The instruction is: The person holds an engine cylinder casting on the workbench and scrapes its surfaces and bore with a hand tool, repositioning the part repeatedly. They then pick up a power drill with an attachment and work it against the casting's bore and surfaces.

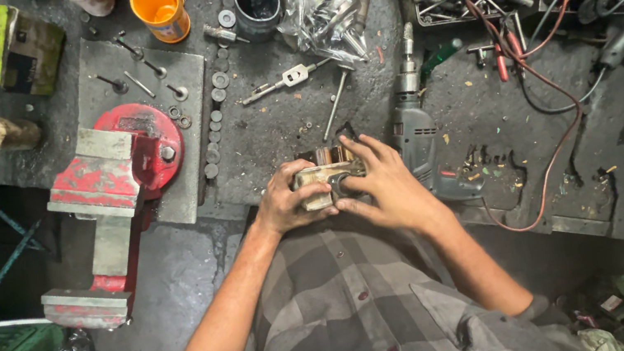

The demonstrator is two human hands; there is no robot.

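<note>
A small blocky metal part [326, 175], dull beige and grey, rests at the near edge of the grimy workbench [279, 122]. My left hand [289, 202] wraps around its left side with the fingers curled over it. On the part's right side lies my right hand [382, 183], fingers spread across the top and thumb pressed against the front. Both hands hold the part between them. Its underside and most of its faces are hidden by my fingers.
A red bench vise [113, 182] stands at the left on a metal plate. A grey electric drill [415, 127] lies just right of my hands. Behind are an orange cup [160, 7], a dark can [256, 2], a tap wrench [285, 81], a plastic bag, loose tools and red cables [539, 81].
</note>
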